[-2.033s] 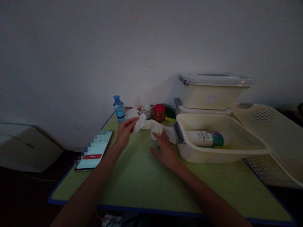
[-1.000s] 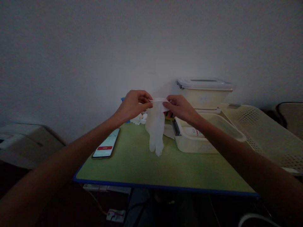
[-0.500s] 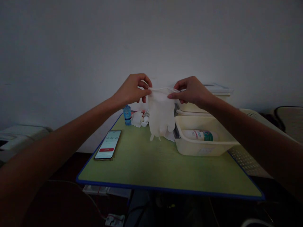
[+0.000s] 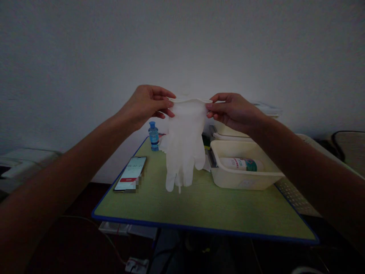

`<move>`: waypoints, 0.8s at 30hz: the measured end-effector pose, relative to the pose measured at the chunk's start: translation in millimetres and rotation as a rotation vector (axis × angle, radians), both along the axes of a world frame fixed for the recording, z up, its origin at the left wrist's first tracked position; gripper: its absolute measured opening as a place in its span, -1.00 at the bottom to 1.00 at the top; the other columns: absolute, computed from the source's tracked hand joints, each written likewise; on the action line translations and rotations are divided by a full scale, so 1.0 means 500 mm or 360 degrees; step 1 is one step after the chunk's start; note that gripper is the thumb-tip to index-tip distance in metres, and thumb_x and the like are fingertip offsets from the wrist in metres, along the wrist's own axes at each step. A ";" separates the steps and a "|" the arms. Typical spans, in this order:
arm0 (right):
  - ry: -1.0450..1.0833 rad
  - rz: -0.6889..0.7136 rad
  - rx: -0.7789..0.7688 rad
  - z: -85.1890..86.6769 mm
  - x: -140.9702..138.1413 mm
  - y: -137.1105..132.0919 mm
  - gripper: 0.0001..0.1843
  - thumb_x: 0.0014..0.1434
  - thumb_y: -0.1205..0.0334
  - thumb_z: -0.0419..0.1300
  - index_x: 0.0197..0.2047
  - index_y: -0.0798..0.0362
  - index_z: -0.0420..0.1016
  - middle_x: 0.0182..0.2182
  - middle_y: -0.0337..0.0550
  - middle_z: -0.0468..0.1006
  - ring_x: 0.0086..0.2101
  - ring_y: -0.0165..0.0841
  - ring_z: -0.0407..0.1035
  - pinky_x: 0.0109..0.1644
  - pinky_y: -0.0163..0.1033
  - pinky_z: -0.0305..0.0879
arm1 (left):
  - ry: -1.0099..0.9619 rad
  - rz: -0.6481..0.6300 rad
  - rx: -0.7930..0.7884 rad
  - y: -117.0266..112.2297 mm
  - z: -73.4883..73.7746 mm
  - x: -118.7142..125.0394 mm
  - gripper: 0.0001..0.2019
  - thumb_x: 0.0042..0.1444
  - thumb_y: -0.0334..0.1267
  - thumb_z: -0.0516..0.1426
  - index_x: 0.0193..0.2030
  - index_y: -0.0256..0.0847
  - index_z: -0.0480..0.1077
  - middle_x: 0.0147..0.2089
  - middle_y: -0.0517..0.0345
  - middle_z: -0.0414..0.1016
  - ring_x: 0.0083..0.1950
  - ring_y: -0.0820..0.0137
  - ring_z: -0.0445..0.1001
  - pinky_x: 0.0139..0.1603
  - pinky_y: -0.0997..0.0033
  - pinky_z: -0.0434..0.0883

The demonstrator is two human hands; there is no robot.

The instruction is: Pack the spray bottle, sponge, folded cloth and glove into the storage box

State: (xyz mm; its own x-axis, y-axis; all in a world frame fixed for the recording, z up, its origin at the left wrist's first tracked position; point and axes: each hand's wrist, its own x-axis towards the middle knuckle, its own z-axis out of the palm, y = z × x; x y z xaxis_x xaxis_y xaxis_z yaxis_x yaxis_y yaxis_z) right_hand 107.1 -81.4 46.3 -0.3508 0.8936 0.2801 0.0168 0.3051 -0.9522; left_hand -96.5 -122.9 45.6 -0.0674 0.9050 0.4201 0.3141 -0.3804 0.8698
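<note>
Green tabletop (image 4: 228, 209), limp white glove (image 4: 185, 137), cuff (image 4: 190, 108) spread wide

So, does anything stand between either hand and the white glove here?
Nothing visible does: the left hand and right hand each pinch the cuff of the white glove directly. The blue bottle and cream bin appear off to either side.

Dim and grainy; the wall (image 4: 182, 49) is palest just above centre, the bottom edge almost black. Left of centre, the phone (image 4: 129, 174) glows, partly pixelated.
</note>
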 end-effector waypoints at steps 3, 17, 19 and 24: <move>0.0043 0.0007 -0.0069 -0.016 -0.007 0.006 -0.79 0.02 0.55 0.18 -0.52 0.12 0.29 -0.63 -0.31 0.39 -0.57 -0.56 0.39 -0.52 -0.52 0.32 | -0.0067 -0.0003 -0.0111 0.013 -0.023 -0.005 -0.88 -0.14 -0.49 0.18 -0.37 -0.36 0.41 -0.54 0.14 0.46 -0.45 0.45 0.48 -0.43 0.51 0.36; 0.0143 0.0032 -0.0025 -0.033 -0.015 0.001 -0.80 -0.02 0.55 0.17 -0.50 0.09 0.27 -0.55 -0.35 0.37 -0.49 -0.57 0.36 -0.29 -0.40 0.36 | 0.0013 -0.0348 -0.0095 -0.008 -0.033 0.005 -0.86 -0.22 -0.35 0.26 -0.46 -0.32 0.43 -0.42 0.17 0.44 -0.54 0.63 0.31 -0.64 0.68 0.13; 0.0158 0.0030 -0.0067 -0.037 -0.025 0.000 -0.81 -0.01 0.52 0.17 -0.49 0.08 0.26 -0.55 -0.35 0.36 -0.51 -0.58 0.34 -0.34 -0.40 0.34 | -0.0007 -0.0385 -0.0050 -0.011 -0.039 0.021 -0.87 -0.22 -0.35 0.26 -0.46 -0.31 0.43 -0.36 0.16 0.45 -0.51 0.62 0.33 -0.63 0.66 0.18; 0.0157 0.0152 -0.0218 -0.044 -0.046 -0.007 -0.92 0.06 0.43 0.12 -0.39 0.06 0.33 -0.48 -0.28 0.40 -0.51 -0.52 0.32 -0.36 -0.34 0.32 | 0.0009 -0.0359 -0.0079 0.002 -0.065 0.057 -0.91 -0.12 -0.33 0.23 -0.42 -0.28 0.46 -0.53 0.25 0.37 -0.62 0.65 0.24 -0.66 0.63 0.15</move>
